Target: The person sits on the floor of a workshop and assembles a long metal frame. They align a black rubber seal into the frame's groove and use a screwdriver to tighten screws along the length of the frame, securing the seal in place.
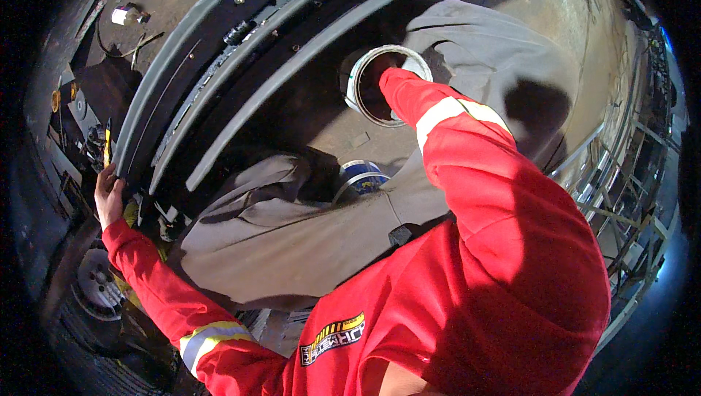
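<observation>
Nearest, a red jacket (438,323) with pale reflective bands (212,341) on the sleeves and a badge (332,337) on the chest; just beyond, grey trousers (270,242), legs bent and spread. Between the legs, a blue-and-white tub (363,183), partly covered by a fold of cloth.

Farther forward on the brown ground (365,140), a white tub (353,89), mouth toward the viewer, dark inside, close beside the right trouser leg. Right arm (482,155) extended into this mouth, sleeve past the rim; right hand hidden within. Cannot tell the grip there, whether apart, together or clamped.

To the left, left arm (150,272) stretched outward, with left hand (111,197) at the lower end of the outer bar (162,61), fingers bent and close together at the edge. Cannot tell any firm clamping. Next to this hand, a slim yellow object (108,145); below, a wheel (95,283) in shade.

Alongside the outer bar, two more long grey bars (252,111), roughly parallel. At far right, metal frames (635,221); at upper left, a small white object (128,14) near a dark cable (117,52).
</observation>
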A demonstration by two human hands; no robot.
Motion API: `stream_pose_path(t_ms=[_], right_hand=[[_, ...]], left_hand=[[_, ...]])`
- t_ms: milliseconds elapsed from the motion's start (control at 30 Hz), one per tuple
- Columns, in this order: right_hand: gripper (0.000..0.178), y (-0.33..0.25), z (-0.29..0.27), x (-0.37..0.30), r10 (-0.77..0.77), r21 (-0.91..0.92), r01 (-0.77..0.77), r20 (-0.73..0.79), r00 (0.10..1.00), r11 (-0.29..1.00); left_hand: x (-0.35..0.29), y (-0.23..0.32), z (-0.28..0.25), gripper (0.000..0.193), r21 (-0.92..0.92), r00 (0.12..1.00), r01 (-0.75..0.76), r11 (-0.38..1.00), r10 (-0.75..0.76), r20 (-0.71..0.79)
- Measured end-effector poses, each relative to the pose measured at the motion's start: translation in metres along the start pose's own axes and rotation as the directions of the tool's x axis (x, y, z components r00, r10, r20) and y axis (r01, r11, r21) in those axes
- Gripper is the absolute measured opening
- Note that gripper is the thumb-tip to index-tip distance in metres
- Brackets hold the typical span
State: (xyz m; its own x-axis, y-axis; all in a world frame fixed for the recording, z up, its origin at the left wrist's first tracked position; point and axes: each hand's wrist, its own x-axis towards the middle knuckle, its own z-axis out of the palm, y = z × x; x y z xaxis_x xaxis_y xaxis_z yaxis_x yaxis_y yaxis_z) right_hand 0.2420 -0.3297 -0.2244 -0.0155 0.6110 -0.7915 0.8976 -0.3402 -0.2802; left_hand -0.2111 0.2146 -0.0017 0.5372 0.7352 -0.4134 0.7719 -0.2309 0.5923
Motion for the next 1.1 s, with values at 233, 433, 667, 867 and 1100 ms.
stream_pose_path(t_ms=[233,433,667,867,1100], right_hand=[[0.037,-0.004,-0.005,0.008,-0.031,0.001,0.031,-0.006,1.000,1.000],[0.037,-0.005,0.000,0.010,-0.018,0.017,0.018,-0.010,1.000,1.000],[0.036,-0.009,-0.001,0.014,-0.016,0.010,0.016,-0.006,1.000,1.000],[0.036,-0.006,-0.003,0.007,0.008,0.014,-0.008,-0.012,1.000,1.000],[0.036,-0.003,-0.008,0.003,0.018,0.016,-0.017,-0.026,1.000,1.000]], left_hand=[[-0.002,-0.015,-0.007,0.045,0.003,1.000,0.002,1.000,-0.002,0.011],[0.006,-0.014,-0.008,0.045,-0.016,0.999,-0.016,1.000,0.016,0.036],[0.003,-0.003,-0.004,0.045,0.061,0.999,-0.042,0.997,0.041,0.013],[0.006,-0.005,-0.003,0.043,-0.014,0.999,0.004,1.000,-0.003,0.037],[0.003,-0.009,-0.004,0.043,-0.022,0.999,-0.027,0.999,0.028,0.032]])
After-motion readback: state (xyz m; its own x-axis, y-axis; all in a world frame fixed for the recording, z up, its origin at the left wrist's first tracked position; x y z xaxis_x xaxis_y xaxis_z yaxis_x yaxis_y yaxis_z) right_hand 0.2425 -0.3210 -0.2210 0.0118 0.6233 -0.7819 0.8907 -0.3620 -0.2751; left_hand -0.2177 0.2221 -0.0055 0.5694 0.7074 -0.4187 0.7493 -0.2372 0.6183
